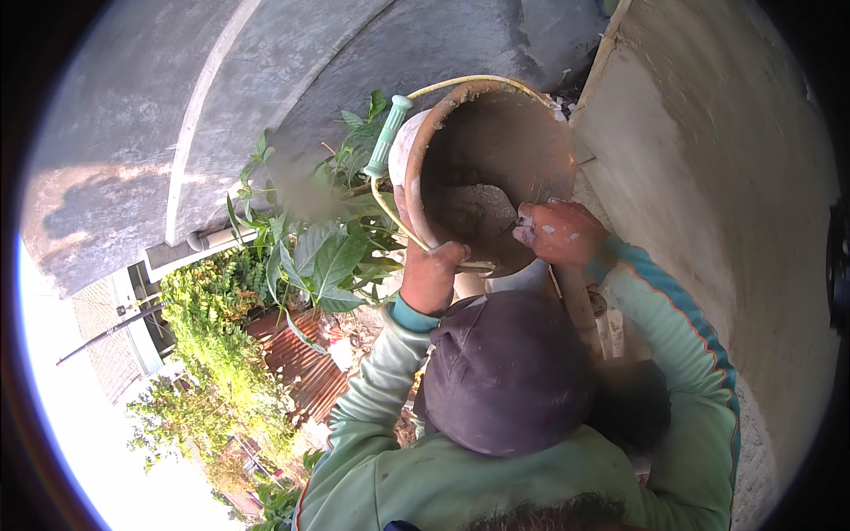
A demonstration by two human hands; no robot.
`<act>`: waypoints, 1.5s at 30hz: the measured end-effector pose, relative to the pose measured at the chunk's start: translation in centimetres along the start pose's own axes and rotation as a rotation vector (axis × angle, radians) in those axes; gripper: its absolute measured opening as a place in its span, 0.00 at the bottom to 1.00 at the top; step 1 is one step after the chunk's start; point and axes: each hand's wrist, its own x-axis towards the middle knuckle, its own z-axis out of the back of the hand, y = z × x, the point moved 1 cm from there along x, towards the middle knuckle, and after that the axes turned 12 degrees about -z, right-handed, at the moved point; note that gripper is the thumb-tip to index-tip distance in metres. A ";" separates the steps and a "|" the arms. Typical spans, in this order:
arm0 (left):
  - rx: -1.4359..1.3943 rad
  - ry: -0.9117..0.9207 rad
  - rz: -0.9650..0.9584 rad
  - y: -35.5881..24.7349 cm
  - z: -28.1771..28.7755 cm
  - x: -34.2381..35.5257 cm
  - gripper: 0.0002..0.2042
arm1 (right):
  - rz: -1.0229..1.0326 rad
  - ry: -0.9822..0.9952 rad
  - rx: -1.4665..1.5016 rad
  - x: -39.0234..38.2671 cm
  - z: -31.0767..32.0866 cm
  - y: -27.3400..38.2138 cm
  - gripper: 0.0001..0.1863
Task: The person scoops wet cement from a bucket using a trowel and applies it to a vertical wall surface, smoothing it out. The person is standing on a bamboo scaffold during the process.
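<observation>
Bucket held up from below – a co-worker's two hands on it.

We see none of our own hands in the head view, so we cannot tell their state. A person in a dark cap (505, 372) stands under the bucket (496, 133), which is raised and tipped with its mouth toward us, grey mortar (478, 211) lying in its bottom. The first hand (432, 276) is closed over the bucket's lower rim on the plant (310, 252) side. The second hand (562, 232) – mortar-spattered – is clenched on the rim on the wall (708, 159) side. The wire handle's green grip (388, 137) lies against the bucket's upper plant-side edge.
</observation>
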 end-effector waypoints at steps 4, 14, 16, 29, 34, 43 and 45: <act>-0.060 -0.077 0.021 -0.3 0.2 -0.8 0.21 | -0.067 0.180 0.025 0.1 1.8 -0.1 0.16; -0.817 -0.143 0.323 5.5 10.1 -1.9 0.29 | 0.172 -0.139 -0.125 -9.5 17.1 3.6 0.16; -0.770 -0.185 0.287 6.8 10.6 -2.6 0.21 | 0.241 -0.134 -0.100 -14.1 21.1 5.0 0.14; -0.719 -0.255 0.221 8.5 12.1 -2.5 0.24 | -0.229 -1.045 0.556 -37.2 27.8 -10.7 0.14; -0.651 -0.405 0.252 6.0 7.4 -2.7 0.03 | -0.372 -1.201 0.397 -36.1 23.2 -13.2 0.15; -0.542 -0.350 0.217 9.9 13.0 -2.2 0.31 | -0.423 -1.158 0.493 -21.4 26.5 -11.5 0.17; -0.556 -0.324 0.210 10.2 13.1 -2.1 0.31 | -0.490 -1.132 0.449 -19.6 26.4 -14.1 0.18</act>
